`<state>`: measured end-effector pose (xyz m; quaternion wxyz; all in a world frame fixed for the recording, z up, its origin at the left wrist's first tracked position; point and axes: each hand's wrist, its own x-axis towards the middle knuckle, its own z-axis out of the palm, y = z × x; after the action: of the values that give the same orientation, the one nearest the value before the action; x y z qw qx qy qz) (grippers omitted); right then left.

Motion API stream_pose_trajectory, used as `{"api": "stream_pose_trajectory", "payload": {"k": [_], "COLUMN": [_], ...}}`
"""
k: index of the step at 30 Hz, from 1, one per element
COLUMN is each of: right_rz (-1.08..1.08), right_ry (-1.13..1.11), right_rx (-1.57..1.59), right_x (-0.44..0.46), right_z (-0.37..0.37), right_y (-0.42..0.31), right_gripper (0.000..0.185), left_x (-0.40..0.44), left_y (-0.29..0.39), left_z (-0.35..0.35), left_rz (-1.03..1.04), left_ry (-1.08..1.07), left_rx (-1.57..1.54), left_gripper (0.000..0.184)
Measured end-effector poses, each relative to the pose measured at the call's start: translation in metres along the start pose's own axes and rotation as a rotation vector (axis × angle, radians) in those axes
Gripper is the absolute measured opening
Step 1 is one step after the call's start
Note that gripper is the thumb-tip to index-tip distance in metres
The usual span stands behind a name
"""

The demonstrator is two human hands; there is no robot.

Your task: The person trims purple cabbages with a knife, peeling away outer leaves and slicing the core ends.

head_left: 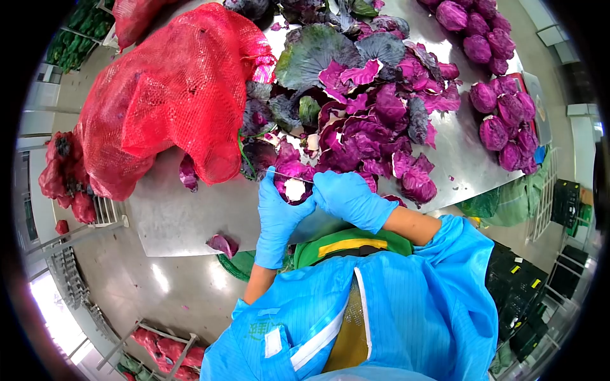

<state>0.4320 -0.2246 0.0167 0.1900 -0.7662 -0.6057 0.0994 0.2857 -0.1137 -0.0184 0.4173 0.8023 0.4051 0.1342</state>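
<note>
At the near edge of the steel table, my blue-gloved left hand is closed around a red cabbage, its thumb and fingers along the sides. The pale cut stem end of the cabbage faces up. My right hand, also gloved in blue, is wrapped round the handle of a knife, and the handle is hidden in the fist. Its thin blade lies across the top of the cabbage and reaches toward my left fingertips. Just beyond both hands is a heap of loose purple cabbage leaves.
A bulging red mesh sack covers the left of the steel table. Trimmed cabbages sit in groups at the right edge. One loose leaf lies at the front edge. Dark crates stand on the floor at right.
</note>
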Motion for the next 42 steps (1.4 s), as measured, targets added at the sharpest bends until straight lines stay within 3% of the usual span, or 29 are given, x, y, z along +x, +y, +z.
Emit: {"api": "stream_pose_trajectory", "payload": {"k": [1, 4, 7, 10, 15, 18, 19, 20, 21, 22, 26, 27, 31, 34, 42], "right_rz": [-0.027, -0.086, -0.088, 0.058, 0.213, 0.203, 0.181, 0.362, 0.431, 0.487, 0.250, 0.297, 0.245, 0.164, 0.106], "right_ry": [0.004, 0.040, 0.028, 0.113, 0.175, 0.224, 0.181, -0.057, 0.100, 0.257, 0.369, 0.250, 0.179, 0.139, 0.147], "right_rx": [-0.035, -0.530, -0.472, -0.136, 0.158, 0.079, -0.137, -0.049, 0.036, 0.120, 0.131, 0.021, -0.078, 0.250, 0.135], "right_x": [0.001, 0.005, 0.007, -0.001, -0.009, -0.007, -0.003, 0.004, 0.000, 0.001, -0.010, -0.012, -0.006, -0.011, -0.011], "right_z": [0.000, -0.007, -0.013, 0.006, 0.025, 0.031, 0.035, 0.016, 0.012, 0.010, -0.017, -0.020, -0.008, -0.008, -0.022], "right_y": [0.002, 0.003, 0.006, 0.004, 0.005, 0.013, 0.034, 0.065, 0.070, 0.074, 0.016, 0.008, 0.003, 0.006, 0.000], "right_gripper": [0.014, 0.017, 0.009, 0.010, 0.011, 0.011, 0.012, 0.015, 0.017, 0.019, 0.049, 0.069, 0.081, 0.080, 0.080], "left_x": [0.001, 0.005, 0.002, -0.002, -0.001, -0.002, -0.006, -0.011, -0.024, -0.029, -0.022, -0.025, -0.036, -0.039, -0.037], "left_y": [0.005, 0.019, 0.024, 0.014, 0.017, 0.017, 0.010, 0.004, 0.000, -0.008, 0.008, 0.008, 0.029, 0.031, 0.033], "left_z": [-0.002, -0.006, -0.005, 0.006, 0.010, 0.011, 0.012, 0.014, 0.014, 0.018, 0.013, 0.011, -0.001, 0.003, 0.009], "left_rz": [-0.015, -0.014, -0.095, 0.010, 0.025, 0.068, 0.120, 0.175, 0.281, 0.224, 0.176, 0.190, 0.127, 0.080, 0.022], "left_ry": [0.000, -0.056, -0.050, 0.078, 0.118, 0.118, 0.118, 0.122, 0.195, 0.191, 0.174, 0.180, 0.094, 0.131, 0.151], "left_rx": [0.018, -0.077, 0.032, 0.071, 0.163, 0.109, 0.065, 0.022, 0.016, -0.042, 0.017, 0.031, 0.222, 0.141, 0.212], "left_gripper": [0.109, 0.108, 0.106, 0.108, 0.111, 0.110, 0.110, 0.110, 0.109, 0.111, 0.113, 0.113, 0.117, 0.119, 0.118]}}
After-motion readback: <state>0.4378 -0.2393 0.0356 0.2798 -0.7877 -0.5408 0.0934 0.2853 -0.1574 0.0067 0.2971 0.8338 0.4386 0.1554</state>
